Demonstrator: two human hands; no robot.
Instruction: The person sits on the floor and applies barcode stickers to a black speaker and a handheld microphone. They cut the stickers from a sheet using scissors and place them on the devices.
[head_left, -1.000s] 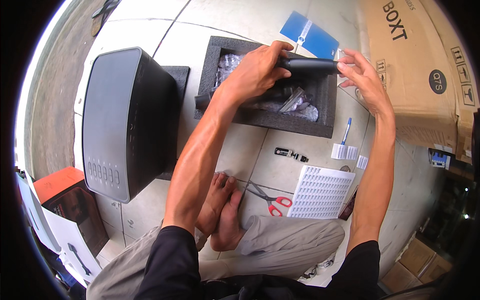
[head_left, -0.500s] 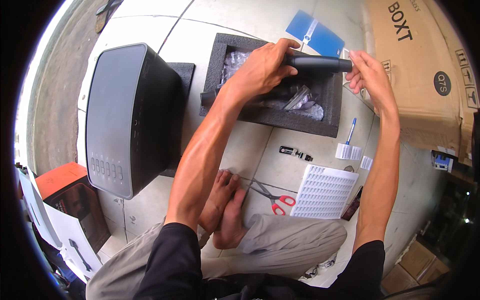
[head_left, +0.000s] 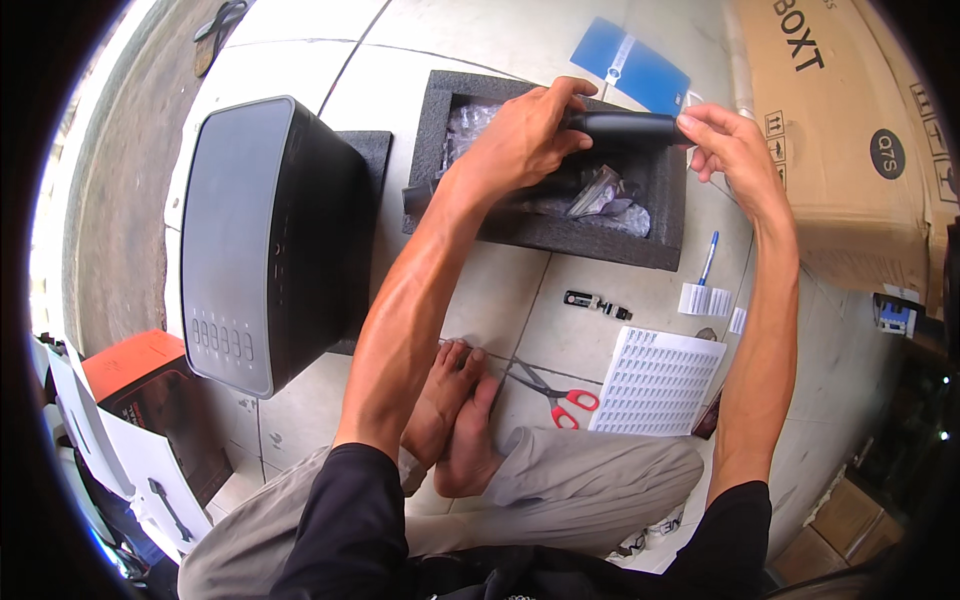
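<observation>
My left hand (head_left: 535,135) is closed around one end of a black cylindrical handle (head_left: 630,128), which looks like a microphone body. Its left end is hidden in that hand. Thumb and fingers of my right hand (head_left: 722,138) pinch the handle's right end. The handle lies level above a black foam tray (head_left: 660,255). In the tray are clear plastic bags (head_left: 605,195) and a dark piece partly covered by my left arm. Another black cylindrical end (head_left: 418,198) pokes out over the tray's left rim, beside my forearm.
A large black speaker (head_left: 230,240) stands at left, near an orange-and-black box (head_left: 150,390). Red-handled scissors (head_left: 560,395), a label sheet (head_left: 655,382), a small black device (head_left: 597,305) and a blue pen (head_left: 709,258) lie on the tiles. A blue booklet (head_left: 630,65) and large carton (head_left: 830,150) are beyond.
My right fingers have closed in on the handle's right end, covering the tip that showed before. My left hand keeps its hold. The view has shifted slightly.
</observation>
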